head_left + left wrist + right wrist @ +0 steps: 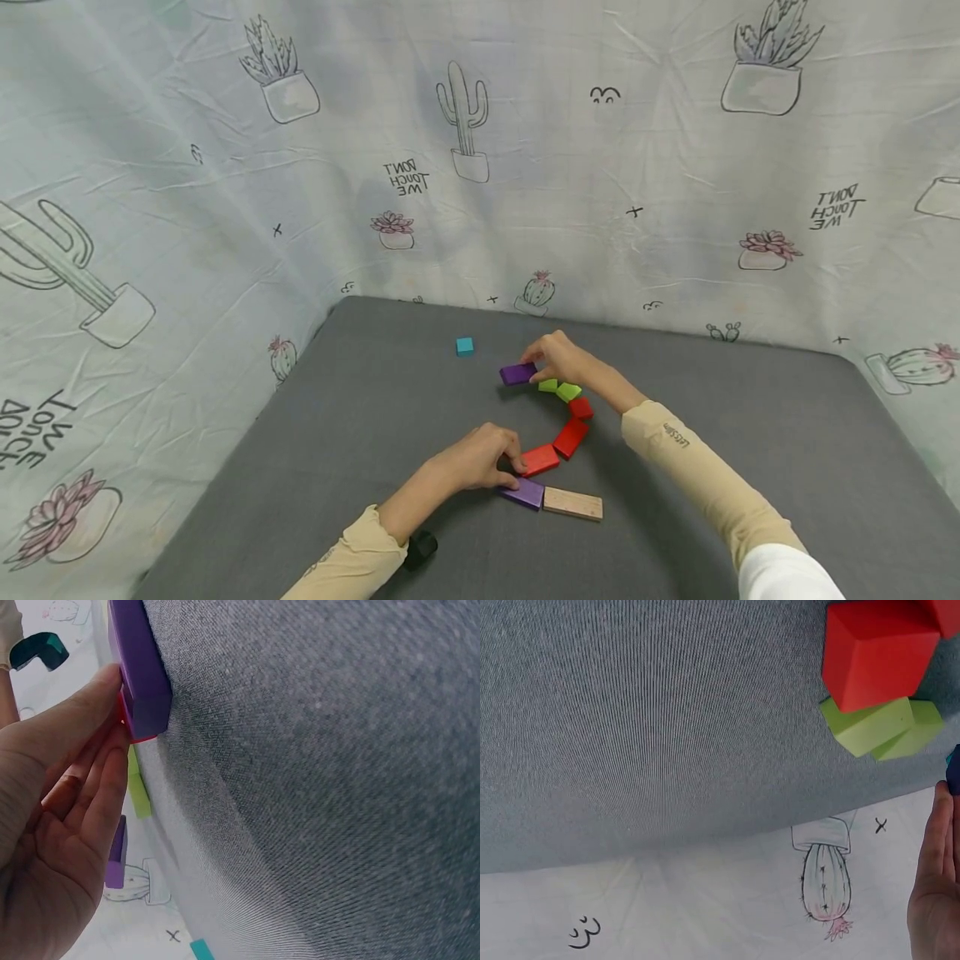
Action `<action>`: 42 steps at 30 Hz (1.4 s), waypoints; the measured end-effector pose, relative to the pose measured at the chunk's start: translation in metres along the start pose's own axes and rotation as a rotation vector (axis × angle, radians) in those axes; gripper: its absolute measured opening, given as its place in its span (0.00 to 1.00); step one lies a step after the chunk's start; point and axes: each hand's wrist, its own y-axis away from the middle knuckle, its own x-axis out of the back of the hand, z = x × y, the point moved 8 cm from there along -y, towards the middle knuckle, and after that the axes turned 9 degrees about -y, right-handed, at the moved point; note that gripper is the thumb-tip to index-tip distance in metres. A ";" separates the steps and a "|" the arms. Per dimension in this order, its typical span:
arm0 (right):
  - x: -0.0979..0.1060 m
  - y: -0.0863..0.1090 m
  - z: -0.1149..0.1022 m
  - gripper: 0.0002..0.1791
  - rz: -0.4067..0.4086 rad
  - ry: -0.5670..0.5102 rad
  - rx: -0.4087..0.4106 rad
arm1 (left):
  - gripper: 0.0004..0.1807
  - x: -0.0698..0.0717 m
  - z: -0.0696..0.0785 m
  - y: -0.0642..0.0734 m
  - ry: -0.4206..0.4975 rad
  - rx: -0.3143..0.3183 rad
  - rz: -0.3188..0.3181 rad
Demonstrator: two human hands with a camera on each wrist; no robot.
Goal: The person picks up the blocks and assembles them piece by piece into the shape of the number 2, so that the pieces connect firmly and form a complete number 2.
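Observation:
My right hand (558, 357) pinches a purple block (517, 374) between thumb and fingers, just beyond the far end of a curved row. At the row's near end, my left hand (480, 458) touches a second purple block (528, 495) with its thumb. Its fingertips are by the left end of a red block (540, 460); in the left wrist view its fingers look fairly straight. Up the curve come another red block (572, 438), a smaller red block (581, 408) and two lime-green blocks (568, 392). A natural wooden block (573, 504) lies end to end with the near purple one.
A small light-blue block (465, 347) stands apart toward the back on the grey cloth surface (360, 400). Behind and to the left hangs a pale curtain (540, 150) printed with cacti. A black device (421, 550) sits by the left wrist.

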 end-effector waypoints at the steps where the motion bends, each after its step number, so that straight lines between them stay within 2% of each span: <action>1: -0.001 0.000 0.000 0.16 -0.009 0.000 0.002 | 0.08 0.000 0.000 0.000 0.001 0.001 -0.001; 8: -0.014 0.000 0.001 0.15 -0.080 -0.019 0.014 | 0.07 0.001 0.000 0.002 -0.013 -0.001 -0.002; 21: -0.024 -0.001 0.006 0.14 -0.119 0.013 -0.015 | 0.08 0.001 0.002 0.001 -0.018 0.008 -0.014; 29: -0.025 -0.003 0.007 0.14 -0.134 0.055 0.011 | 0.08 0.001 0.002 0.001 -0.020 0.015 -0.027; 42: -0.021 -0.004 0.006 0.18 -0.164 0.078 -0.009 | 0.08 0.001 0.002 0.001 -0.021 0.011 -0.023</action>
